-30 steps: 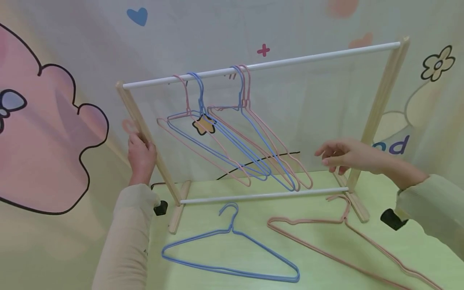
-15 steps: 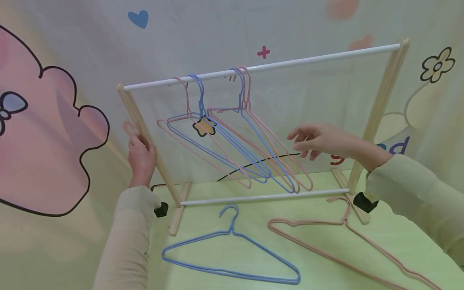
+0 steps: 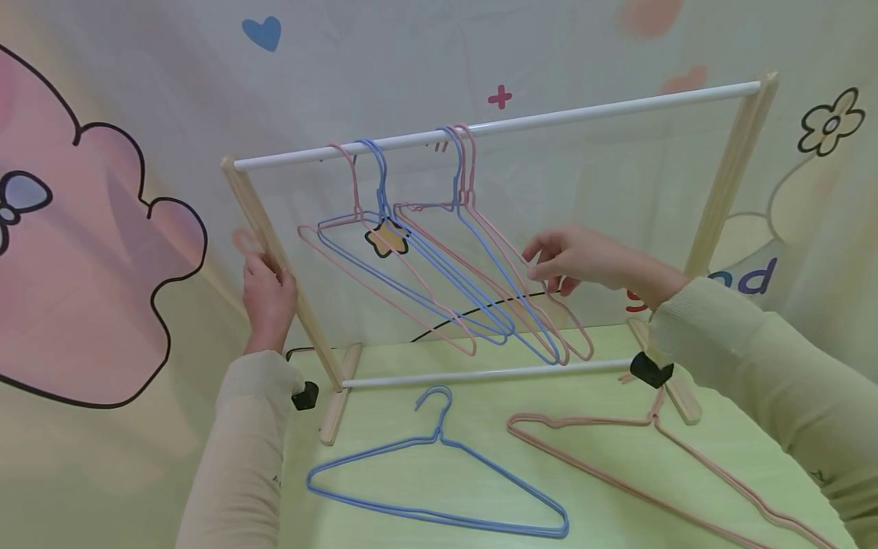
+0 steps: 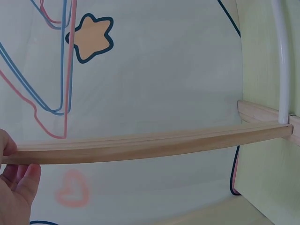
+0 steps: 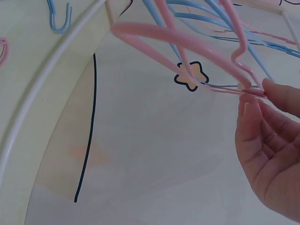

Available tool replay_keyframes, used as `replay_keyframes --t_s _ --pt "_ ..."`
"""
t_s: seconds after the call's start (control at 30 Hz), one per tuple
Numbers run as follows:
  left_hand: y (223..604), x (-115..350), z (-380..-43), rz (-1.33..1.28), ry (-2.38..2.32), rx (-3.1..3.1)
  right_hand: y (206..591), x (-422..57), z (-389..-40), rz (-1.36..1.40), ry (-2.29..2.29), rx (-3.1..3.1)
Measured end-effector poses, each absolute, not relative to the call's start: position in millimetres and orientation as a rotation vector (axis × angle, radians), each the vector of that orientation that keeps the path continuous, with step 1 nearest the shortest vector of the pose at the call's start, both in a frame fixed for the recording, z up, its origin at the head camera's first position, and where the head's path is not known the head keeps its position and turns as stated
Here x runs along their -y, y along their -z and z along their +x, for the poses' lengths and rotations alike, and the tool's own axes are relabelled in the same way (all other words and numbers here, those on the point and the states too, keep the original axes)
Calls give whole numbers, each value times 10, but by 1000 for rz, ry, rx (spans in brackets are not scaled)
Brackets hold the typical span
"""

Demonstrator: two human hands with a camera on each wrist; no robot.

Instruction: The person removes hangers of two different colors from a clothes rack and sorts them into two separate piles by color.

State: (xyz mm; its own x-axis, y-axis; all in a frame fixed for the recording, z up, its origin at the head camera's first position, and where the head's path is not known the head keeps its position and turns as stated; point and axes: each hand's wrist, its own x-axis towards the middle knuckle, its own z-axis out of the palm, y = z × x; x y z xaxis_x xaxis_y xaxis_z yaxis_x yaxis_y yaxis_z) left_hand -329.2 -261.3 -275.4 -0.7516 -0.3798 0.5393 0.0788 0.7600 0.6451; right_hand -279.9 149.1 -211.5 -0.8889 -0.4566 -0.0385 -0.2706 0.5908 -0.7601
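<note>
My left hand grips the left wooden post of a clothes rack, thumb and fingers on either side of it in the left wrist view. At the right, my right hand pinches the sloping shoulder wire of a pink hanger, the rightmost one hanging from the white top rail. Beside it on the rail hang a blue hanger and more pink wire. Further left are several blue hangers and another pink hanger.
Blue hangers lie stacked on the pale green table in front of the rack. Pink hangers lie to their right. A white lower rail runs between the rack's feet, and a printed curtain hangs behind.
My right hand has moved left from near the right post to the rightmost hanging pink hanger, its fingertips now at the wire. The left hand has stayed on its post.
</note>
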Motion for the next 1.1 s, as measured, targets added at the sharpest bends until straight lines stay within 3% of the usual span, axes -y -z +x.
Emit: replay_keyframes --t_s 0.67,1.1 --pt "2753 2604 -3282 242 896 2293 1959 -1583 -2790 -566 1306 -2670" --pt "2753 2615 -3289 234 872 2273 1856 -2052 -2674 -485 1225 -2824"
